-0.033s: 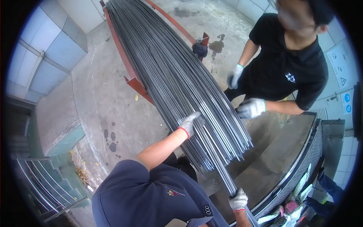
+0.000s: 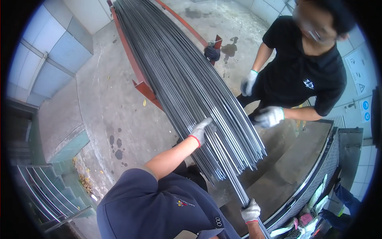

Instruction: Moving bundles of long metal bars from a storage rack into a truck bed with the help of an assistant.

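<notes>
Right hand (image 2: 250,211), gloved, closed around a few thin metal rods (image 2: 237,187) that jut past the near end of the large rod pile (image 2: 179,79) on the red frame (image 2: 147,95). Left hand (image 2: 200,131), also gloved, lies on top of the pile; fingertips unclear, cannot tell whether it grips.

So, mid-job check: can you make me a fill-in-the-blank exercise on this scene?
1. The wearer's right hand holds thin grey metal rods, in a white knitted glove whose cuff is ____.
2. Measured vertically in the picture, the wearer's left hand, on the wide bundle of long grey rods, is ____ than the right.
3. The co-worker in a black short-sleeved shirt wears pale gloves with ____ cuffs.

Missing words: red; higher; green.
</notes>
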A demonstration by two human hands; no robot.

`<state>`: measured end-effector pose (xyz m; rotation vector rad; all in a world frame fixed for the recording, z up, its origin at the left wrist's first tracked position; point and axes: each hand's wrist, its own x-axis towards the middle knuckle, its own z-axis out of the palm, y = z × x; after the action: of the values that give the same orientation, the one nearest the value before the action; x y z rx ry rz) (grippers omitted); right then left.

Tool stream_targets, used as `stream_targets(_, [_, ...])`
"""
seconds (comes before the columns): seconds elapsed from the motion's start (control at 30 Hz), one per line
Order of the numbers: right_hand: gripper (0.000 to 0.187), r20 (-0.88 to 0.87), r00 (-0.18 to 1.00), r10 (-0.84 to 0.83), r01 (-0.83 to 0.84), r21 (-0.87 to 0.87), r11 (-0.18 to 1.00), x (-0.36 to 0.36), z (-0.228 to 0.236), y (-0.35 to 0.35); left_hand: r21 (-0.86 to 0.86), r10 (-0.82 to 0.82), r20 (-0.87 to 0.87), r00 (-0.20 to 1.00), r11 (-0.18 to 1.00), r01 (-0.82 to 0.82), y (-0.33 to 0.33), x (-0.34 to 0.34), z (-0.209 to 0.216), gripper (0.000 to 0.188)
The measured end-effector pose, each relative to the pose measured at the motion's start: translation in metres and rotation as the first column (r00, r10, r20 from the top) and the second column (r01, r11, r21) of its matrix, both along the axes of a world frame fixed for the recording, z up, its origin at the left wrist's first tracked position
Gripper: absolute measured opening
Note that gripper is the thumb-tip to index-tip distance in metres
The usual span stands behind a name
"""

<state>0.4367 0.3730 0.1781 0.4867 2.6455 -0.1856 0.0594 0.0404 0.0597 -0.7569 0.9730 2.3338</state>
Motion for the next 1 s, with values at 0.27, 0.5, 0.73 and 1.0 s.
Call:
stream_targets(0.27, [0.043,0.09,0.995,-0.047,0.058,-0.124,0.991,-0.071,-0.001,-0.048,0.087,-0.143,0.174,0.974,0.988,0.129,0.034,0.086,0.018,0.057])
stream_targets(0.5, [0.058,0.057,0.996,0.073,-0.081,0.145,0.986,-0.183,-0.038,-0.15,-0.088,-0.161,0.219,0.962,0.979,0.184,0.009,0.043,-0.011,0.035])
stream_targets(0.73, [0.076,-0.148,0.986,0.071,-0.063,0.06,0.996,-0.117,-0.002,-0.103,-0.205,0.011,-0.066,0.998,0.978,-0.024,-0.076,-0.107,-0.005,0.025])
stream_targets(1.0, [0.044,0.041,0.999,0.009,-0.004,-0.104,0.995,-0.12,-0.017,-0.085,-0.119,0.2,-0.088,0.976,0.97,-0.21,-0.122,-0.136,-0.01,0.045])
